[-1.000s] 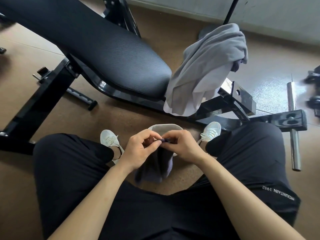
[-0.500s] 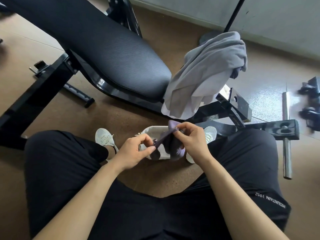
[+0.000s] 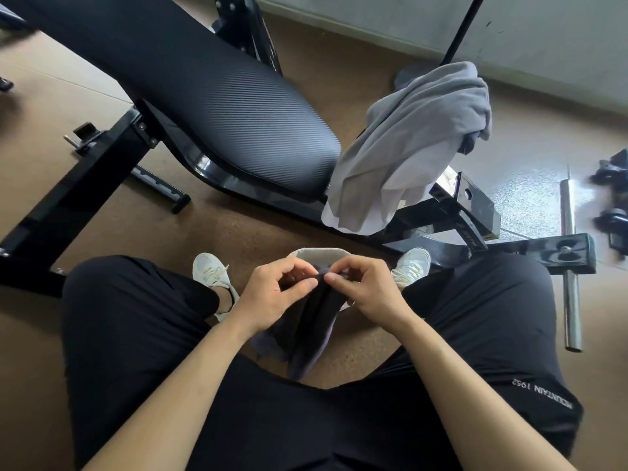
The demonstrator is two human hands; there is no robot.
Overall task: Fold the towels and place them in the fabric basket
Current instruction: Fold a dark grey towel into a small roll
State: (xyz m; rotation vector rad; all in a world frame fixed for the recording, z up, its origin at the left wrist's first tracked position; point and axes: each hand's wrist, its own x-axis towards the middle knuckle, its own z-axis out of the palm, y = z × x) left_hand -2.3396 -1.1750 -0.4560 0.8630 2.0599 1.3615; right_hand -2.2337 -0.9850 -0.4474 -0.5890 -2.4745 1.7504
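Head view: between the knees, the left hand (image 3: 272, 295) and right hand (image 3: 368, 294) meet. Each grip is a closed thumb-and-finger pinch on the top edge of a dark towel (image 3: 306, 341), which hangs toward the floor. Just beyond them sits the basket (image 3: 319, 255). A grey towel (image 3: 407, 147) drapes over the frame (image 3: 452, 212), far right.

Brown floor (image 3: 238, 239) under fabric basket (image 3: 319, 255); grey towel (image 3: 407, 154) over bench (image 3: 221, 107)

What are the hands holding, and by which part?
Left hand and right hand both pinch the dark towel at its top edge; the rest hangs down.
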